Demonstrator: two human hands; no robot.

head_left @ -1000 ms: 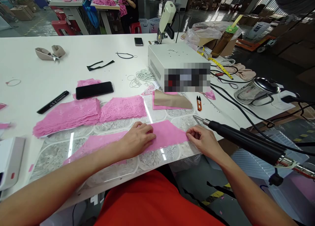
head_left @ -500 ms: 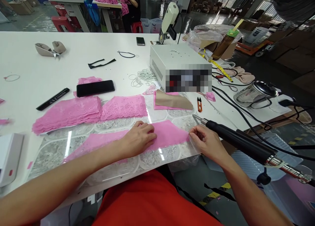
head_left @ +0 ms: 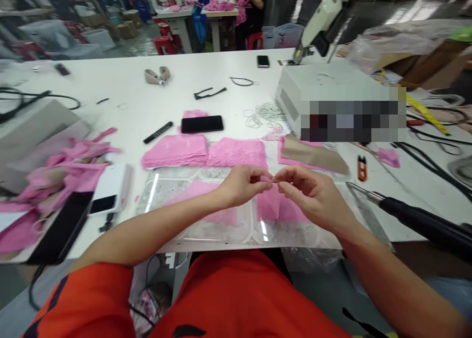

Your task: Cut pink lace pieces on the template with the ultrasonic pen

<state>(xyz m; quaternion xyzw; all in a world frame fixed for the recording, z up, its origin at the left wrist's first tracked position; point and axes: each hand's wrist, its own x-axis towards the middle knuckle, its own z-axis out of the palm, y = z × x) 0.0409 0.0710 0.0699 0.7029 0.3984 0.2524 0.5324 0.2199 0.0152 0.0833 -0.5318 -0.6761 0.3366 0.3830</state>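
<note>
A pink fabric piece point(head_left: 268, 204) hangs from my two hands near the table's front edge. My left hand point(head_left: 248, 184) pinches its upper edge between thumb and fingers. Fingertips almost touching it, my right hand point(head_left: 311, 190) pinches the same edge from the right. Under them lies a clear sheet over white lace point(head_left: 177, 230). Another pink piece point(head_left: 221, 214) lies flat to the left, partly under my left forearm. Behind are a stack of pink pieces point(head_left: 175, 151), a pink lace piece point(head_left: 238, 153) and a beige piece point(head_left: 313, 156) on pink fabric.
A black-handled pointed tool point(head_left: 416, 220) juts in from the right, near orange snips point(head_left: 362, 168). A grey box point(head_left: 332, 90) stands behind. Phone point(head_left: 202, 124) and black pen point(head_left: 158, 132) lie left. A white device point(head_left: 110, 190) sits beside heaped pink fabric point(head_left: 62, 171). A person point(head_left: 254, 14) sits beyond.
The view has swung left. My hands have come together, and the pink piece that lay flat between them is now lifted at its edge.
</note>
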